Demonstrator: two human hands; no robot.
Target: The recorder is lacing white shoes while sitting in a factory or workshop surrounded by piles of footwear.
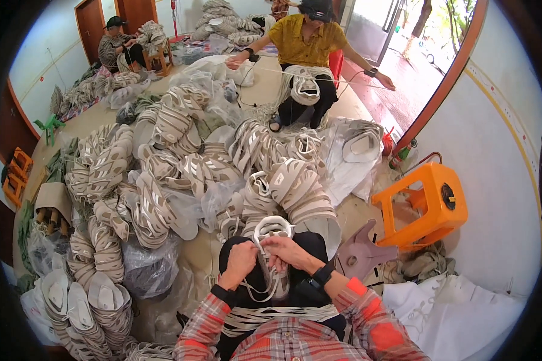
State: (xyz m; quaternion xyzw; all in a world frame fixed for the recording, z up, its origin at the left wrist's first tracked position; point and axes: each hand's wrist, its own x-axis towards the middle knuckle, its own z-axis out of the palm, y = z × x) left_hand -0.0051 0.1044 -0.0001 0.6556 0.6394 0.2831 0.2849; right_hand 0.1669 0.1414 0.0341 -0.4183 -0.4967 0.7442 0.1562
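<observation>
A beige-and-white sneaker upper [273, 226] rests between my knees, its padded collar facing away from me. My left hand [242, 260] is closed at its left side, fingertips pinching the shoelace by the eyelets. Across the front of the upper lies my right hand [287, 252], fingers curled in and closed at the lacing; the lace between them is mostly hidden. A loose white lace end [256, 296] loops down below the hands. Over my thighs lies a bundle of pale laces [280, 315].
Stacked shoe uppers [156, 204] cover the floor ahead and left. An orange stool [427, 201] and a mauve stool [364, 249] stand right, near white cloth [451, 307]. Opposite, a person in yellow [307, 42] stretches a lace; another person [114, 45] sits far left.
</observation>
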